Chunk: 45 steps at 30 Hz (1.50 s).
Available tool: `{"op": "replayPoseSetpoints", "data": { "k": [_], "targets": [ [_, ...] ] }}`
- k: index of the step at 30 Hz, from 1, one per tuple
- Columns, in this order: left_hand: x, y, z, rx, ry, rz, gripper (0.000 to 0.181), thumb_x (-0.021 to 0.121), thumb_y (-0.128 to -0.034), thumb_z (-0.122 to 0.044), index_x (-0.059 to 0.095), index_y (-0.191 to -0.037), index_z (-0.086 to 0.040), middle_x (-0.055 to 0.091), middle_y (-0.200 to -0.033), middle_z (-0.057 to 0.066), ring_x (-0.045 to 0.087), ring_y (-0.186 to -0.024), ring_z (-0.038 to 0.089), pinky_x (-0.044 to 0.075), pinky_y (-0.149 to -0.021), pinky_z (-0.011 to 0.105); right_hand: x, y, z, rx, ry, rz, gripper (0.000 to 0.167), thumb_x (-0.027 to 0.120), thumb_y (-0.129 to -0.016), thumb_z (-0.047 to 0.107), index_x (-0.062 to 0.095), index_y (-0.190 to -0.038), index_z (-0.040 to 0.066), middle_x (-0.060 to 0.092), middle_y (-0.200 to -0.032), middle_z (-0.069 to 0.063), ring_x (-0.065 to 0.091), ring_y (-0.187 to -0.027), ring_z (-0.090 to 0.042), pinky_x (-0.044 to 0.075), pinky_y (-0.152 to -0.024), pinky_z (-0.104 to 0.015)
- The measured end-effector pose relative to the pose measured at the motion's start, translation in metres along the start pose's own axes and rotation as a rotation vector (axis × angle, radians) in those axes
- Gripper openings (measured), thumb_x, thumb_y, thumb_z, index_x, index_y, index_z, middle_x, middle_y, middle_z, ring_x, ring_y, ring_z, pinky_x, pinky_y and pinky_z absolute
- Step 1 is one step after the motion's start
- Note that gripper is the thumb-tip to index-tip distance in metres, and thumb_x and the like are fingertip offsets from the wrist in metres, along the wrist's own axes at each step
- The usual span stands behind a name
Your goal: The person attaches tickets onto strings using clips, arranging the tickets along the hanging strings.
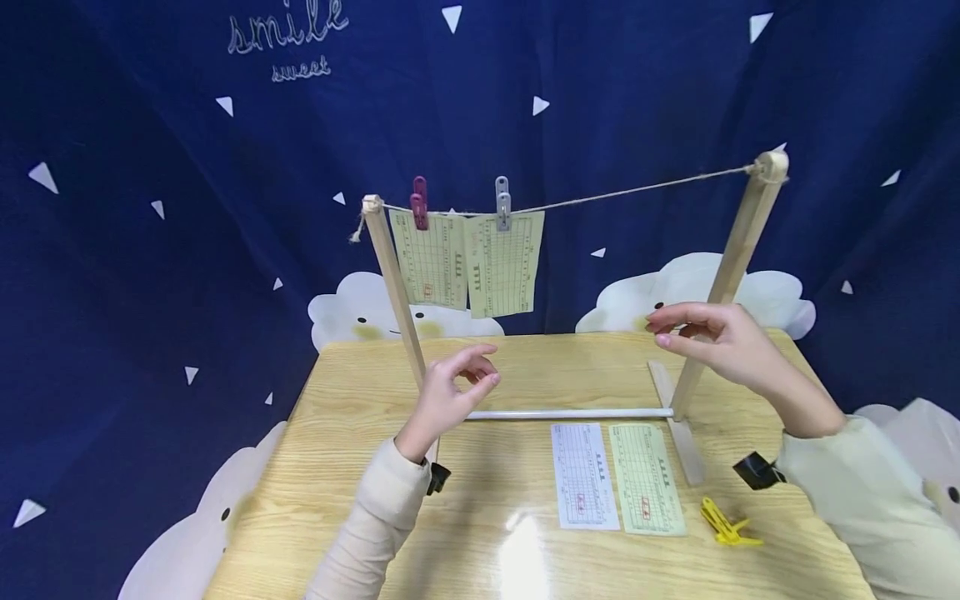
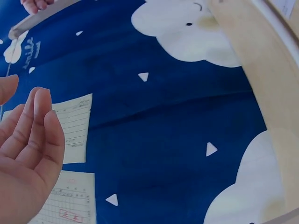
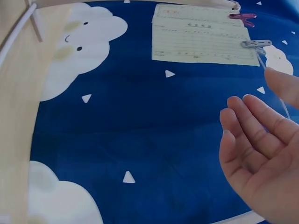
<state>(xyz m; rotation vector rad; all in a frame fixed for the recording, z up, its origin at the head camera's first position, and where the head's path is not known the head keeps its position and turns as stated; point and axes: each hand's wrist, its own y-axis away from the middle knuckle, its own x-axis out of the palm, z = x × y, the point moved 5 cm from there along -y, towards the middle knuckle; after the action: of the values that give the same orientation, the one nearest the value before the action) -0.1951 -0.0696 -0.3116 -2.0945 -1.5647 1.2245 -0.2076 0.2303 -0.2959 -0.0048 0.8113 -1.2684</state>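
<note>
Two printed slips hang from a string (image 1: 637, 190). The left slip (image 1: 431, 262) is under a dark pink clip (image 1: 419, 204), the right slip (image 1: 504, 267) under a grey clip (image 1: 503, 204). Below them my left hand (image 1: 450, 396) is in the air, fingers loosely bent, holding nothing. My right hand (image 1: 720, 337) hovers in front of the right post, thumb and fingers apart and empty. In the right wrist view the right hand (image 3: 266, 154) is relaxed near the string. The left wrist view shows the left hand (image 2: 30, 144) before the hanging slips.
On the wooden table (image 1: 360, 375) lie a white slip (image 1: 585, 475), a yellowish slip (image 1: 647, 479) and yellow clips (image 1: 726, 527). The frame has a left post (image 1: 393, 283), a right post (image 1: 738, 233) and a low white rod (image 1: 562, 413). A blue curtain (image 1: 637, 83) hangs behind.
</note>
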Motion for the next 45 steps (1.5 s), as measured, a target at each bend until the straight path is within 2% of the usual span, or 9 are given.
{"op": "replayPoseSetpoints", "data": {
  "k": [2,7,9,14,20,24,29,35,45],
  "targets": [
    [0.004,0.001,0.004,-0.007,-0.001,0.012,0.028,0.064,-0.0729,0.015,0.057,-0.1,0.015,0.064,-0.072,0.02,0.059,-0.061,0.029,0.051,-0.056,0.036,0.001,0.004,-0.006,0.009,-0.001,0.01,0.021,0.062,-0.083,-0.003,0.063,-0.104,-0.005,0.064,-0.095,0.011,0.056,-0.082,-0.003,0.046,-0.066,-0.014],
    [0.017,0.012,0.035,-0.034,0.008,0.043,0.031,0.065,-0.0731,0.013,0.057,-0.103,0.013,0.064,-0.074,0.019,0.06,-0.062,0.027,0.052,-0.057,0.036,0.004,0.011,-0.019,0.007,-0.004,0.028,0.021,0.061,-0.083,-0.003,0.062,-0.103,-0.006,0.065,-0.094,0.006,0.056,-0.083,-0.003,0.045,-0.065,-0.014],
    [0.023,0.019,0.05,-0.065,0.013,0.064,0.032,0.065,-0.0741,0.011,0.058,-0.105,0.011,0.065,-0.075,0.016,0.061,-0.064,0.024,0.052,-0.058,0.034,0.006,0.016,-0.026,0.02,0.012,0.034,0.021,0.062,-0.083,-0.002,0.063,-0.103,-0.004,0.066,-0.094,0.003,0.056,-0.083,-0.003,0.045,-0.066,-0.015],
    [0.037,0.035,0.068,-0.155,0.047,0.124,0.034,0.065,-0.0783,0.004,0.056,-0.111,0.007,0.065,-0.078,0.01,0.059,-0.067,0.017,0.05,-0.06,0.026,0.015,0.039,-0.055,0.064,0.047,0.098,0.023,0.062,-0.084,0.002,0.062,-0.107,-0.001,0.065,-0.096,0.0,0.057,-0.083,-0.003,0.046,-0.065,-0.018],
    [0.056,0.055,0.088,-0.286,0.064,0.193,0.039,0.069,-0.0787,-0.003,0.055,-0.114,0.005,0.065,-0.08,0.008,0.058,-0.069,0.013,0.048,-0.06,0.023,0.024,0.068,-0.089,0.105,0.011,0.184,0.029,0.063,-0.083,0.001,0.059,-0.111,-0.005,0.063,-0.097,0.005,0.058,-0.082,-0.005,0.048,-0.063,-0.022],
    [0.06,0.054,0.082,-0.328,0.064,0.202,0.04,0.068,-0.078,0.001,0.053,-0.114,0.009,0.065,-0.08,0.014,0.059,-0.07,0.023,0.05,-0.062,0.032,0.023,0.079,-0.1,0.119,-0.012,0.182,0.032,0.065,-0.082,0.002,0.056,-0.111,-0.009,0.062,-0.098,0.011,0.059,-0.082,-0.009,0.048,-0.063,-0.022],
    [0.063,0.053,0.078,-0.304,0.079,0.198,0.038,0.067,-0.0768,0.005,0.053,-0.112,0.012,0.064,-0.079,0.017,0.059,-0.069,0.024,0.049,-0.059,0.03,0.022,0.094,-0.115,0.161,-0.039,0.177,0.037,0.066,-0.08,0.001,0.054,-0.113,-0.01,0.059,-0.102,0.017,0.059,-0.084,-0.013,0.048,-0.065,-0.022],
    [0.063,0.06,0.072,-0.315,0.091,0.22,0.038,0.066,-0.0762,0.008,0.052,-0.111,0.015,0.063,-0.079,0.022,0.058,-0.067,0.032,0.049,-0.059,0.028,0.028,0.114,-0.135,0.214,-0.07,0.161,0.049,0.07,-0.076,0.001,0.051,-0.12,-0.005,0.053,-0.107,0.021,0.055,-0.085,-0.005,0.046,-0.067,-0.024],
    [0.082,0.067,0.085,-0.307,0.102,0.226,0.038,0.066,-0.0756,0.008,0.052,-0.11,0.015,0.063,-0.077,0.022,0.059,-0.067,0.032,0.05,-0.059,0.029,0.021,0.137,-0.154,0.26,-0.059,0.169,0.05,0.07,-0.077,0.003,0.05,-0.122,-0.007,0.051,-0.109,0.023,0.055,-0.085,-0.008,0.046,-0.067,-0.024]
  ]
}}
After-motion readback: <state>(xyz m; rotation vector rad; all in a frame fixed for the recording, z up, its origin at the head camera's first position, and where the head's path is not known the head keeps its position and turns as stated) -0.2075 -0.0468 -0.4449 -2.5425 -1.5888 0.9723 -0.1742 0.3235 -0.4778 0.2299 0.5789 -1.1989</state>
